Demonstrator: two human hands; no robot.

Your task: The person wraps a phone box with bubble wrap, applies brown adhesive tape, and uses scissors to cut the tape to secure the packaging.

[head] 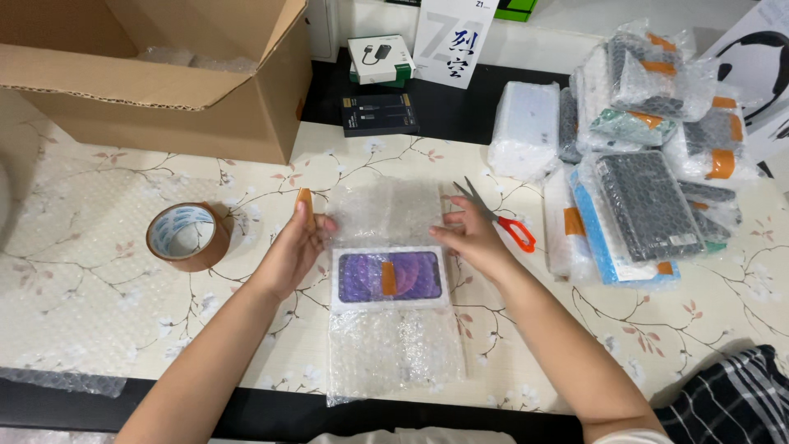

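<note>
A flat white box with a purple picture [389, 276] lies on a sheet of clear bubble wrap [393, 353] in the middle of the table. A short strip of brown tape crosses the box's middle. My left hand [297, 244] rests at the box's upper left corner and has a small piece of brown tape [305, 201] stuck on a fingertip. My right hand [470, 237] presses the bubble wrap at the box's upper right corner. The far flap of the wrap lies flat between my hands.
A roll of brown tape [187, 236] stands to the left. Red-handled scissors [501, 219] lie just right of my right hand. Several bubble-wrapped parcels [645, 164] are piled at the right. An open cardboard box [164, 74] sits at the back left, small boxes [380, 113] behind.
</note>
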